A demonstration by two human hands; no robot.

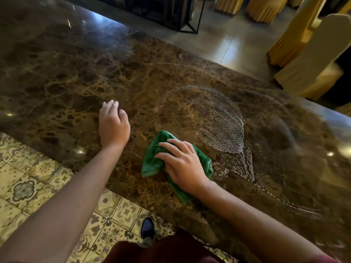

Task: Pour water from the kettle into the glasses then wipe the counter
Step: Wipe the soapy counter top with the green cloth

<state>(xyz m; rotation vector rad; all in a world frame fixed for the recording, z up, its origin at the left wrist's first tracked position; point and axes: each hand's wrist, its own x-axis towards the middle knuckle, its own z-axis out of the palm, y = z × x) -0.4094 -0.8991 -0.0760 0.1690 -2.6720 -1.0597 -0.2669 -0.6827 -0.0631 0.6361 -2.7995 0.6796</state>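
A brown marble counter [76, 73] fills most of the head view. My right hand [182, 164] presses a crumpled green cloth [153, 160] flat against the counter near its front edge, fingers spread over it. To the right of the cloth, curved wet streaks [222, 120] mark the stone. My left hand [114, 124] rests on the counter to the left of the cloth, fingers relaxed, holding nothing. No kettle or glasses show in this view.
Chairs in yellow and cream covers [307, 59] stand beyond the counter's far edge at the right. A black metal frame [182, 16] stands at the back. Patterned floor tiles [28, 183] and my shoe [147, 227] lie below the front edge.
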